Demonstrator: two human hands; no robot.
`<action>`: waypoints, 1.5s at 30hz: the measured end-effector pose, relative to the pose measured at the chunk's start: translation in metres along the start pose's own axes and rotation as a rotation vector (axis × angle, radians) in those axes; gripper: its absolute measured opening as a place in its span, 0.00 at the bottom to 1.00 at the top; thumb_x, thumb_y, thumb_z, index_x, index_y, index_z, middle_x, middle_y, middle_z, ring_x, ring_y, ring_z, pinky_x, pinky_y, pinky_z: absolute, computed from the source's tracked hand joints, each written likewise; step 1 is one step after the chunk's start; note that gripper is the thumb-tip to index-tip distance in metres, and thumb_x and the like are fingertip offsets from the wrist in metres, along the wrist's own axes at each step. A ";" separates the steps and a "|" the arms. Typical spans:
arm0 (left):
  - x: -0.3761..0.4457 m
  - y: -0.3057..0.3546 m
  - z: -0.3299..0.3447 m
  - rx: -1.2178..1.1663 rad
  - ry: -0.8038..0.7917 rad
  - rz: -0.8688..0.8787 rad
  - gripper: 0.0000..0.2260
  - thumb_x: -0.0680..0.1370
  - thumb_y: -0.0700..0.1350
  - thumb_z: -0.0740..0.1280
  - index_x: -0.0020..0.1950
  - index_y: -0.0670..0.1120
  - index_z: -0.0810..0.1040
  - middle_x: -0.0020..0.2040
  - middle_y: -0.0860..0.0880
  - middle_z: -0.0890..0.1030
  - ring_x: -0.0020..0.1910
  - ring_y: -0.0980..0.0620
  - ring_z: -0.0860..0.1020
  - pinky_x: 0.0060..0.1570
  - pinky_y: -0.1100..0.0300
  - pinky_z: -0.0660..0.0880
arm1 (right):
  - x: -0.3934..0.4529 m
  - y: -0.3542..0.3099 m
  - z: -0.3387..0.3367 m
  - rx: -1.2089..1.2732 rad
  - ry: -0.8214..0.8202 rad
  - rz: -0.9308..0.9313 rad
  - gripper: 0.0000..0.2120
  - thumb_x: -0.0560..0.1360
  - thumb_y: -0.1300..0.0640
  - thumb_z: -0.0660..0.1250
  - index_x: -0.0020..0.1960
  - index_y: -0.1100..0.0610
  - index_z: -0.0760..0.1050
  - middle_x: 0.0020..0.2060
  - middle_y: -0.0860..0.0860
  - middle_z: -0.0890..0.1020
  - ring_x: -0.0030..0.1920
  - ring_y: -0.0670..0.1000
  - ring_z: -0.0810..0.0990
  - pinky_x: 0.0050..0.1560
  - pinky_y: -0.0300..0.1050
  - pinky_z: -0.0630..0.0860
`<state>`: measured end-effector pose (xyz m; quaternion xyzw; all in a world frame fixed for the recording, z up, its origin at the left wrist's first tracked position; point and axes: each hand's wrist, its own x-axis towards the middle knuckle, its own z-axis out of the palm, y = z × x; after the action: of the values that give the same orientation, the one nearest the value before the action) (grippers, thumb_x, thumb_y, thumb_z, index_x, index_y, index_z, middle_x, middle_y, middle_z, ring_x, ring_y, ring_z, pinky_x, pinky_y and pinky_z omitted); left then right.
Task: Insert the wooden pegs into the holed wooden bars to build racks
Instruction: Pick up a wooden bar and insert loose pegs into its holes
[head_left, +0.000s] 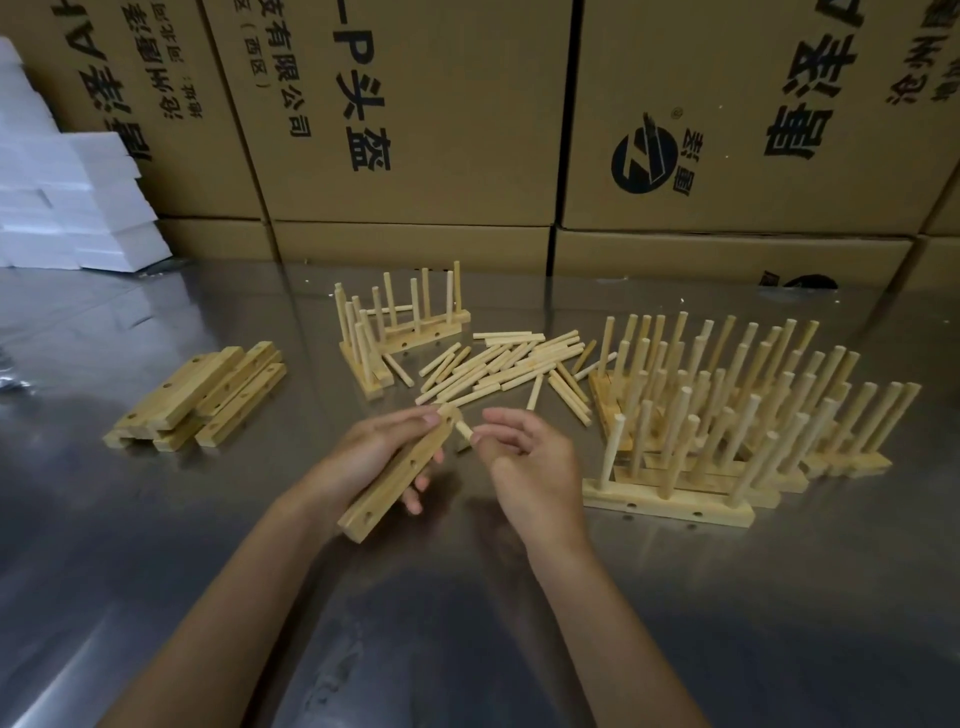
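At centre frame our left hand (371, 457) grips a holed bar (400, 470) slanting from lower left to upper right above the steel table (675, 623), while our right hand (524, 457) pinches a peg (464, 430) with its tip just beside the bar's upper end. Behind the hands lie loose pegs (511, 364); finished racks (737, 410) crowd the right, two more racks (400, 325) stand at upper centre, spare bars (200, 397) are stacked at left. Cartons (415, 114) line the top, foam blocks (67, 197) upper left.

A reflective steel table (779, 597) is seen bearing stacked holed pale wooden bars (200, 397), loose pale wooden pegs (506, 366), finished pegged racks (748, 410) and white foam blocks (78, 208).
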<state>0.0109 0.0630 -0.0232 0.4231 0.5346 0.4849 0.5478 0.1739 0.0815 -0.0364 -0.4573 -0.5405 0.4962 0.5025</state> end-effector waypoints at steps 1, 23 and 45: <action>-0.001 0.000 0.003 -0.009 -0.033 0.008 0.20 0.73 0.50 0.69 0.64 0.49 0.77 0.38 0.43 0.81 0.28 0.51 0.77 0.22 0.60 0.76 | 0.000 -0.001 -0.001 0.015 -0.014 0.001 0.10 0.73 0.63 0.71 0.50 0.50 0.82 0.40 0.44 0.86 0.43 0.38 0.83 0.41 0.26 0.72; -0.001 -0.006 -0.002 0.226 -0.247 0.173 0.16 0.80 0.49 0.66 0.68 0.56 0.79 0.40 0.46 0.78 0.32 0.53 0.74 0.28 0.57 0.78 | 0.003 -0.009 -0.014 0.157 -0.065 0.286 0.10 0.74 0.68 0.70 0.47 0.56 0.85 0.40 0.49 0.86 0.45 0.48 0.81 0.40 0.40 0.75; 0.001 -0.009 -0.010 0.211 -0.179 0.118 0.12 0.82 0.47 0.64 0.65 0.55 0.79 0.39 0.48 0.79 0.31 0.54 0.75 0.26 0.60 0.75 | -0.008 0.005 -0.002 -0.805 -0.026 -0.346 0.07 0.79 0.55 0.64 0.50 0.51 0.81 0.37 0.50 0.83 0.35 0.52 0.78 0.36 0.47 0.74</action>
<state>0.0018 0.0624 -0.0328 0.5506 0.5059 0.4178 0.5161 0.1764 0.0737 -0.0418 -0.5131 -0.7658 0.1603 0.3531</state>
